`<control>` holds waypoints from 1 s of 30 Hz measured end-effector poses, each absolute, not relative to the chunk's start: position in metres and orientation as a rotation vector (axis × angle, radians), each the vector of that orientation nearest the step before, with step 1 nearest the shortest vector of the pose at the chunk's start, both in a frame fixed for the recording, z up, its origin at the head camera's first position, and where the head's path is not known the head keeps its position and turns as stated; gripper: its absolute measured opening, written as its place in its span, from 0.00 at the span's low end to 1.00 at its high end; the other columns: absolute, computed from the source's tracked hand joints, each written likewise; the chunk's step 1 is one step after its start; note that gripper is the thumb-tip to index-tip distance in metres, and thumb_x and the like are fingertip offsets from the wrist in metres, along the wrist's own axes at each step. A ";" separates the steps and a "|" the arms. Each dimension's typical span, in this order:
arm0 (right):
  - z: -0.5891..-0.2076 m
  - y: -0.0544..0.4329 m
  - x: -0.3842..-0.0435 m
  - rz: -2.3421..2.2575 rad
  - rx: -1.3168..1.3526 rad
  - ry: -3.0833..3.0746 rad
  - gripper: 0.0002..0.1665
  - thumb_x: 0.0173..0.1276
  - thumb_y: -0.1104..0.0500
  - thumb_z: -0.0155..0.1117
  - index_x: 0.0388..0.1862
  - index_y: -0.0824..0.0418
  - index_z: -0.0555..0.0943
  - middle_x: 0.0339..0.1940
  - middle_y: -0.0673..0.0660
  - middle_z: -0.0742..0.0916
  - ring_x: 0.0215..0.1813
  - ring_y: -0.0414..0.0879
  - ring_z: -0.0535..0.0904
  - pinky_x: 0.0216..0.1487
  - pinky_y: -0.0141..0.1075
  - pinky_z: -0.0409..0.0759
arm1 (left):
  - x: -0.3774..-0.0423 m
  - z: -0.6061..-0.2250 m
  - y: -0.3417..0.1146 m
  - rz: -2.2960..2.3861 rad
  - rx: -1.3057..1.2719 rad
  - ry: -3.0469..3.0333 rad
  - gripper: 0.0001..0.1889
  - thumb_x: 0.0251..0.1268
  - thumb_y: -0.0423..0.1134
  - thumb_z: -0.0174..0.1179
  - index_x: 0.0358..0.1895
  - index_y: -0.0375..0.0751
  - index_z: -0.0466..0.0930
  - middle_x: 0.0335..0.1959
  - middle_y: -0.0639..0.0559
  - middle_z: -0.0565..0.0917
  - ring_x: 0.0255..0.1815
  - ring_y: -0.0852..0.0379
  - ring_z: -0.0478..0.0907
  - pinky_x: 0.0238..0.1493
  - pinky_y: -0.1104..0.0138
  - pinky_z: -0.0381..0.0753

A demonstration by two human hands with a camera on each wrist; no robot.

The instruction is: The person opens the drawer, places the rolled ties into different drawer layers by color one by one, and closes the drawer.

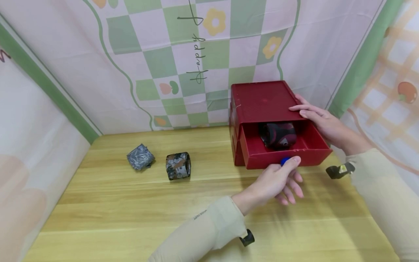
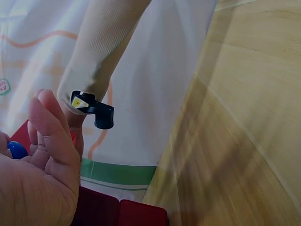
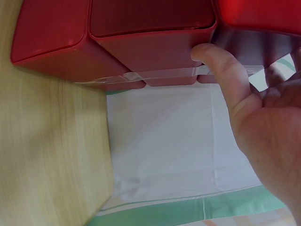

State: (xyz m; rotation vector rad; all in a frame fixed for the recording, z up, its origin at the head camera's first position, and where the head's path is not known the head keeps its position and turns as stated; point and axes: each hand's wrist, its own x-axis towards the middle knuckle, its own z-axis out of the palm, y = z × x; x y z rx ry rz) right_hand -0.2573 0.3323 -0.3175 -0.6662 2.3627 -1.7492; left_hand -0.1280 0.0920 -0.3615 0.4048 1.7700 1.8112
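My left hand (image 1: 275, 182) is at the front of a pulled-out red drawer (image 1: 294, 158), its thumb and a finger pinching the drawer's blue knob (image 2: 18, 150). The other fingers hang loose below. Inside the drawer lies a rolled dark cloth (image 1: 279, 135) with a maroon and black pattern. My right hand (image 1: 322, 122) rests against the right side and top edge of the red drawer cabinet (image 1: 262, 100), fingers mostly straight. In the right wrist view its thumb (image 3: 221, 66) touches the cabinet's side wall.
On the wooden table (image 1: 131, 214), left of the cabinet, sit a rolled camouflage cloth (image 1: 178, 166) and a folded grey patterned cloth (image 1: 140, 157). A checkered curtain (image 1: 183, 72) hangs behind the cabinet, and more printed fabric hangs at both sides.
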 end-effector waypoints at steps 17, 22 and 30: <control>-0.318 0.333 -0.257 -1.719 -0.650 2.371 0.24 0.86 0.55 0.44 0.75 0.60 0.70 0.85 0.43 0.43 0.82 0.38 0.30 0.76 0.29 0.41 | -0.148 -0.360 0.098 1.994 0.203 1.763 0.33 0.68 0.73 0.49 0.29 0.43 0.79 0.18 0.46 0.85 0.11 0.56 0.76 0.10 0.69 0.74; -0.319 0.333 -0.256 -1.703 -0.649 2.375 0.25 0.86 0.54 0.44 0.75 0.59 0.70 0.85 0.42 0.42 0.82 0.38 0.30 0.77 0.31 0.37 | -0.159 -0.362 0.098 1.993 0.207 1.779 0.32 0.68 0.73 0.50 0.29 0.45 0.79 0.19 0.46 0.85 0.11 0.55 0.76 0.11 0.68 0.75; -0.318 0.333 -0.258 -1.681 -0.620 2.404 0.25 0.86 0.53 0.44 0.75 0.58 0.70 0.85 0.41 0.43 0.83 0.40 0.33 0.67 0.26 0.63 | -0.173 -0.361 0.099 1.985 0.225 1.872 0.31 0.69 0.72 0.49 0.32 0.47 0.80 0.21 0.48 0.86 0.13 0.54 0.78 0.15 0.65 0.78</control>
